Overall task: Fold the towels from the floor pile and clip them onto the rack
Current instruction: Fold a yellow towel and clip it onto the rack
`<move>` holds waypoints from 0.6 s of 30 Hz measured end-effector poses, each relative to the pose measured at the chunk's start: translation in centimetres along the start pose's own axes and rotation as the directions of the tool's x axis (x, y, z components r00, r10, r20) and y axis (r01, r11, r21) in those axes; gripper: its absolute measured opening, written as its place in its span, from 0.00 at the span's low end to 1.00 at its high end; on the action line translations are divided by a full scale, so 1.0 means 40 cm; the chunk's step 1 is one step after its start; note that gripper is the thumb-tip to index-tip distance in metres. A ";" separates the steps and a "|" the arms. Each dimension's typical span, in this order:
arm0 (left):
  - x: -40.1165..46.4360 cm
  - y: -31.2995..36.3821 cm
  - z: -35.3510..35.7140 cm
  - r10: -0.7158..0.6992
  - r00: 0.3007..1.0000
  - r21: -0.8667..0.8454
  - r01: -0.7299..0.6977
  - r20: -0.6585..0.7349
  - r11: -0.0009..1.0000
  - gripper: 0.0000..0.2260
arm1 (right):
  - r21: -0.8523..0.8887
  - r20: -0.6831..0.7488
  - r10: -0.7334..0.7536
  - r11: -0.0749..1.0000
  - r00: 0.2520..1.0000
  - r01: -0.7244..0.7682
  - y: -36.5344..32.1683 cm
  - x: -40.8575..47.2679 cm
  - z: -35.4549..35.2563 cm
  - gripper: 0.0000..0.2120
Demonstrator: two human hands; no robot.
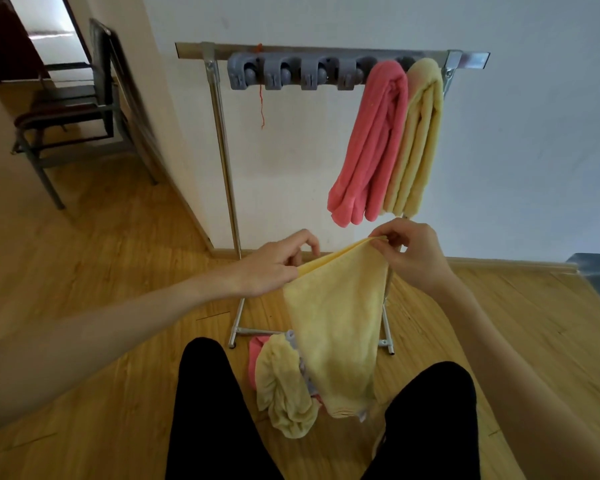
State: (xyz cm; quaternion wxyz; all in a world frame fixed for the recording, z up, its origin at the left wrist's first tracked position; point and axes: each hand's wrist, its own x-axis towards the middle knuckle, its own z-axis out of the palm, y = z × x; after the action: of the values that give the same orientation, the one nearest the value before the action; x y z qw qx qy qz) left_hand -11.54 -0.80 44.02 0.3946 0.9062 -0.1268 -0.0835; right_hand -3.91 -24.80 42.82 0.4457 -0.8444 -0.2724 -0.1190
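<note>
While two folded towels, one pink (371, 143) and one yellow (416, 140), hang at one o'clock on the rack (219, 133), four gray clips (295, 75) sit bare. The left hand (274, 265) and right hand (413, 254) each pinch the top edge of a third, yellow towel (340, 323), fingers curled, above the floor pile (281, 379) at six o'clock.

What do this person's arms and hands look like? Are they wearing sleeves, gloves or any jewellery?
Both forearms are bare right down to the edges of the picture, so no sleeves show. The left hand and right hand are bare too: no gloves, and no rings, watch or bracelet can be seen on the fingers or wrists. The only clothing in view is black trousers on the legs below.
</note>
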 end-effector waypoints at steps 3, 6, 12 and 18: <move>-0.007 0.018 0.009 0.111 0.983 0.117 -0.129 0.150 0.985 0.24 | -0.006 0.002 0.022 1.000 1.000 -0.022 0.006 0.004 0.008 0.07; -0.005 0.032 0.013 0.150 0.960 0.235 -0.206 0.236 0.950 0.23 | 0.000 0.007 0.024 1.000 1.000 -0.024 0.003 0.007 0.011 0.07; -0.006 0.038 0.012 0.099 0.894 0.339 -0.266 0.437 0.902 0.21 | -0.019 0.089 0.006 1.000 0.996 -0.005 0.003 -0.006 0.028 0.06; 0.016 0.031 0.019 0.422 0.820 0.488 -0.570 0.387 0.661 0.07 | -0.006 0.123 0.032 1.000 0.992 -0.031 0.013 -0.017 0.044 0.06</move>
State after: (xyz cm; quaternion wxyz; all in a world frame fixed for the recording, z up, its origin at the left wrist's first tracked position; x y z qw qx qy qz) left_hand -11.35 -2.34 44.39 0.0863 0.8947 -0.4366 -0.0378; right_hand -4.27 -23.83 41.15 0.4282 -0.8551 -0.2859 -0.0602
